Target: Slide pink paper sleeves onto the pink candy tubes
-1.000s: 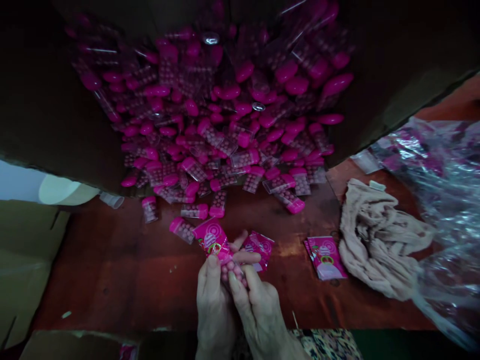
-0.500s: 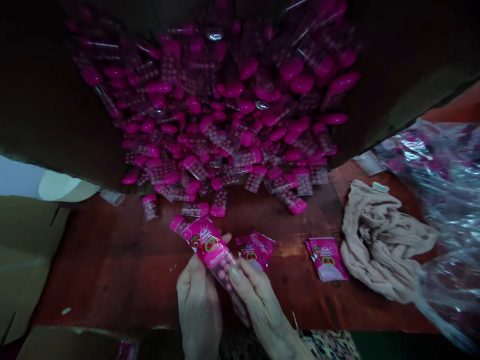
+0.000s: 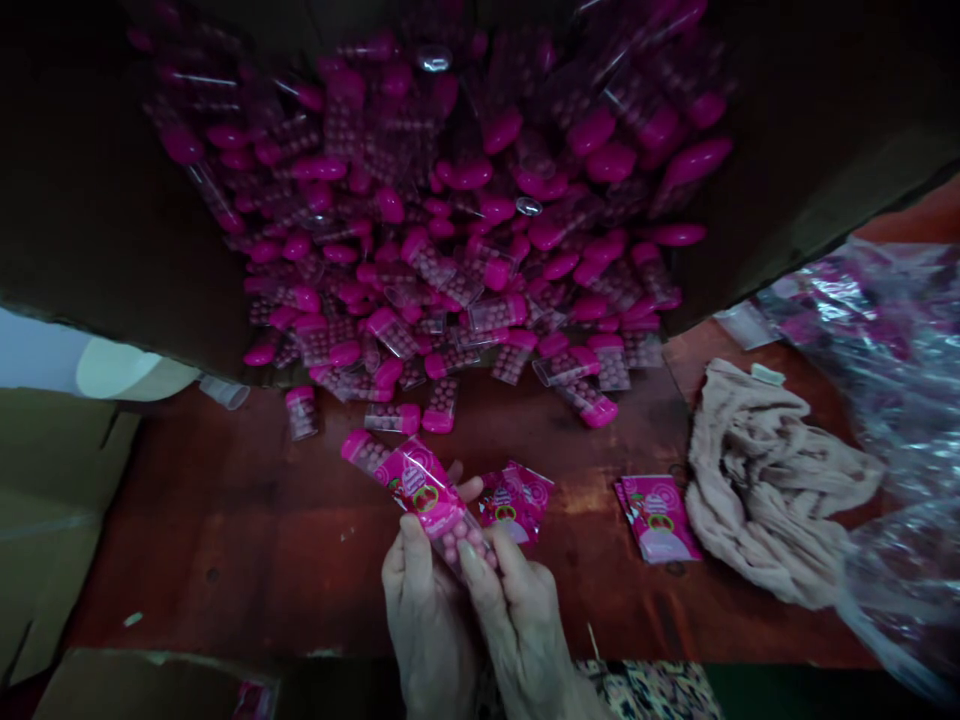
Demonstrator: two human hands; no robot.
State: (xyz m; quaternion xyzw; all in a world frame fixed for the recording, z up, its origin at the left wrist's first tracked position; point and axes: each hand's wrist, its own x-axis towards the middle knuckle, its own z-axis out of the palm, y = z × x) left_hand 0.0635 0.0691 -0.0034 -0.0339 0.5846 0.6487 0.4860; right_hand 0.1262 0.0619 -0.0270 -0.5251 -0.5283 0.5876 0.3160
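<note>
A clear tube (image 3: 368, 452) of pink candy balls with a pink cap lies slanted between my hands, its cap end up and to the left. Around its middle sits a printed pink sleeve (image 3: 424, 488), with balls showing on both sides. My left hand (image 3: 427, 610) is closed on the tube from below, thumb by the sleeve's lower edge, some fingers hidden behind. Pinching the lower right end is my right hand (image 3: 521, 610). Just beyond it lie loose flat pink sleeves (image 3: 517, 498). A stack of flat sleeves (image 3: 658, 518) rests farther right.
A big cardboard box (image 3: 780, 150) opens toward me, with many capped candy tubes (image 3: 442, 260) spilling onto the red-brown table (image 3: 247, 540). At right are a crumpled beige cloth (image 3: 772, 480) and a clear plastic bag (image 3: 900, 400). An empty clear tube (image 3: 223, 391) lies at left.
The sleeve has slid down the tube away from the cap, baring balls beneath the cap. My left hand has shifted right, closer to my right hand.
</note>
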